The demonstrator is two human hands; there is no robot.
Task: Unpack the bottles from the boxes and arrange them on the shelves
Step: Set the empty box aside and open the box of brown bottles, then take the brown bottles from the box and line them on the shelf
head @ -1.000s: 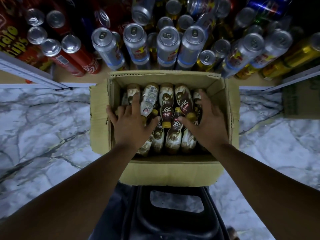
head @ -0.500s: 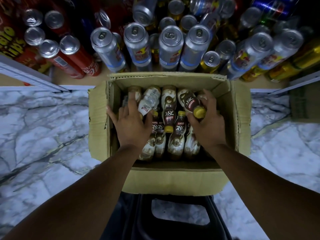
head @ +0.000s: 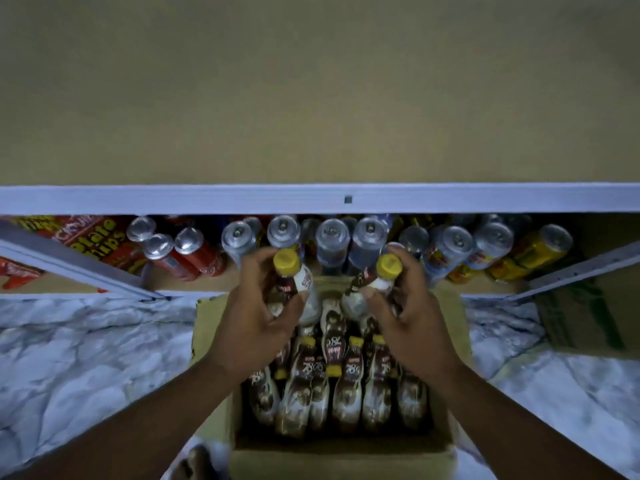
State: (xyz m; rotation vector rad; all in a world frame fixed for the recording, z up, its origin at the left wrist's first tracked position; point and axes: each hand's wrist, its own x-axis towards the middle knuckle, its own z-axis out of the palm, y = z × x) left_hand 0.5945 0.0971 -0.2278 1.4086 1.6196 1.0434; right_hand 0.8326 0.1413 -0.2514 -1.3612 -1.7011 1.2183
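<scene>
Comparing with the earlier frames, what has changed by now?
The left hand and right hand each gripped a yellow-capped bottle and lifted it from the box: the left bottle and right bottle are now cap-up above it. The other bottles stay packed in the box; the cans stay shelved.

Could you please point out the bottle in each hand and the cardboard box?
Left-hand bottle (head: 303, 282): head view, white label.
Right-hand bottle (head: 380, 284): head view, white neck.
Cardboard box (head: 207, 325): head view, left wall.

The bottom edge cuts off the box; bottle labels are blurred.
</scene>
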